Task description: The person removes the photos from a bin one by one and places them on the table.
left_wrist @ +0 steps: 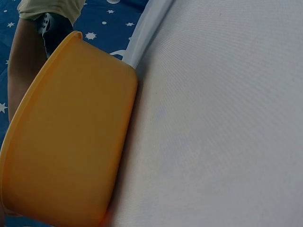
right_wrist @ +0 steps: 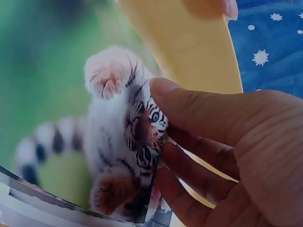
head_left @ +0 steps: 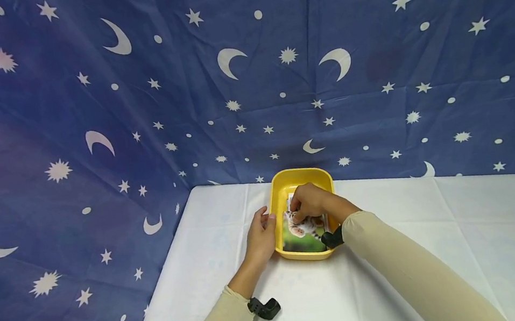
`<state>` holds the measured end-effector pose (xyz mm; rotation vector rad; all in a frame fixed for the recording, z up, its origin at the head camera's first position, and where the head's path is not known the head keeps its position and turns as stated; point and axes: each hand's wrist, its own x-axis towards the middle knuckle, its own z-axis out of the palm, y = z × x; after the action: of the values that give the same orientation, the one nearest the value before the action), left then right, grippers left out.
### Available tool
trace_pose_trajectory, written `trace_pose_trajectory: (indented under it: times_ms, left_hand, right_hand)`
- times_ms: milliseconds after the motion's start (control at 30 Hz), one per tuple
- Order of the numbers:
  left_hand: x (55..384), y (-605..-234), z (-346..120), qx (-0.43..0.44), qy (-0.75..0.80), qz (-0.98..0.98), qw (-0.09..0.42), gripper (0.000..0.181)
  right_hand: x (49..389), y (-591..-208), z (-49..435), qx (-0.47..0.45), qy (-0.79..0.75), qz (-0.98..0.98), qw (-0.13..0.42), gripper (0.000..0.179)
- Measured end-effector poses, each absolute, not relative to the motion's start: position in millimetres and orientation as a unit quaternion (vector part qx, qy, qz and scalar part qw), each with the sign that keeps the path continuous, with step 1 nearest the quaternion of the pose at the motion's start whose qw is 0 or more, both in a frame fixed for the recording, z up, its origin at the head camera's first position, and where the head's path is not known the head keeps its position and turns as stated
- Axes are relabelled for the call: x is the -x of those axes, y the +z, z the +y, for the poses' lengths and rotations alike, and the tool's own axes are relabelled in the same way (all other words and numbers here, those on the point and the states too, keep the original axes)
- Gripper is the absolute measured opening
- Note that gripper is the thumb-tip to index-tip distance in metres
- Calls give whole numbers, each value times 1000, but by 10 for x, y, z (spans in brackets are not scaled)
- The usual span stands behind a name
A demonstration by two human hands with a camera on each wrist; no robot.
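Observation:
A yellow plastic tub point(head_left: 310, 255) stands on the white-covered table and holds a small stack of picture cards. Uppermost is a glossy photo card point(right_wrist: 52, 61) of a tiger cub on a green background. My right hand point(head_left: 310, 200) reaches into the tub and pinches this card's edge, thumb on the picture and curled fingers behind it. At the tub's left rim, my left hand point(head_left: 261, 236) holds on, its thumb over the edge. The left wrist view shows the tub's outer wall point(left_wrist: 71, 132), with that hand almost wholly out of sight.
More cards point(right_wrist: 42, 210) lie beneath the tiger card in the tub. White cloth point(head_left: 444, 244) covers the table. Behind and to the left hangs a blue curtain point(head_left: 208, 80) with white moons and stars, close to the tub's far end. Each wrist wears a dark camera band.

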<state>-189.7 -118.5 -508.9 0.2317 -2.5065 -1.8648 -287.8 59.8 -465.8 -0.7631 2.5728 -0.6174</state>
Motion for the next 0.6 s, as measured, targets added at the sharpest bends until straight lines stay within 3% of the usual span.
trace_pose_trajectory:
  times_ms: [333, 600]
  left_hand:
    - [1905, -5089, -1182, -72, -596, -800, 6, 49]
    - [1904, -5119, -1184, -70, -596, -800, 9, 49]
  right_hand:
    - [2800, -4579, 672, 290, -236, 909, 181, 25]
    - [2702, -4488, 790, 301, -310, 877, 208, 33]
